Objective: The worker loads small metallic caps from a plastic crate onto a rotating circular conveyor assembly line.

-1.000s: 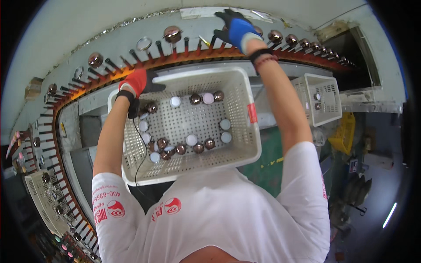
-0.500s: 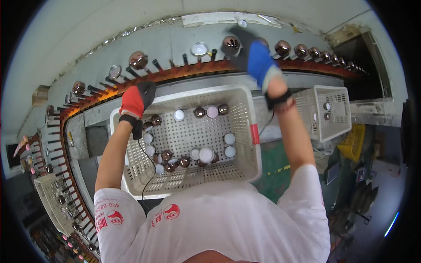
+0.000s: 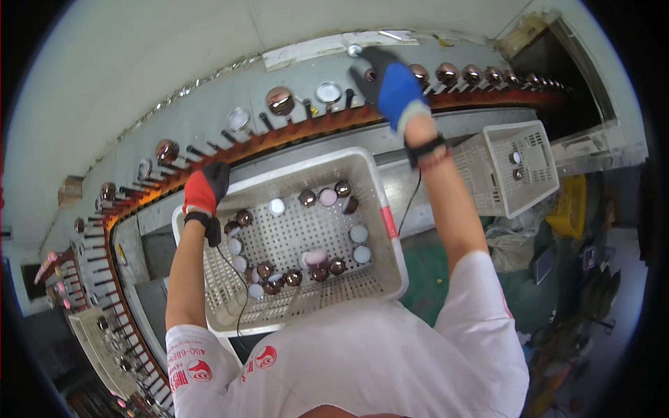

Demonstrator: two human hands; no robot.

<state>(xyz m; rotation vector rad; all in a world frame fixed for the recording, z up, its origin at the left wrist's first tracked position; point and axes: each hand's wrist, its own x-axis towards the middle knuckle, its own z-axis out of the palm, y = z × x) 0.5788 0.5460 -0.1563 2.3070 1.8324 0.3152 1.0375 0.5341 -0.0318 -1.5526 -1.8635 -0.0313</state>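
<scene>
My right hand (image 3: 390, 82), in a blue glove with dark fingers, reaches over the rail at the back. Its thumb and fingers curl around a shiny copper-coloured ball (image 3: 370, 74), mostly covered by the glove. My left hand (image 3: 208, 188), in a red and dark grey glove, is at the far left corner of a large white plastic basket (image 3: 293, 174). Its fingers are curled, and whatever may be in them is hidden. Inside the basket lie shiny copper-coloured balls (image 3: 293, 278) and white-faced round parts (image 3: 277, 207), mostly along the sides.
A curved orange-brown rail (image 3: 306, 125) with upright black pegs runs along the back and left, carrying more copper-coloured balls (image 3: 280, 101) and round parts. Right of the basket stands a smaller white crate (image 3: 519, 171), beside a yellow crate (image 3: 568, 209). A cable (image 3: 240, 299) crosses the basket's left side.
The view has swung, so the basket and rail appear tilted. My right hand, blurred before, now has its fingers around the ball. My left hand stays near the basket's far left corner.
</scene>
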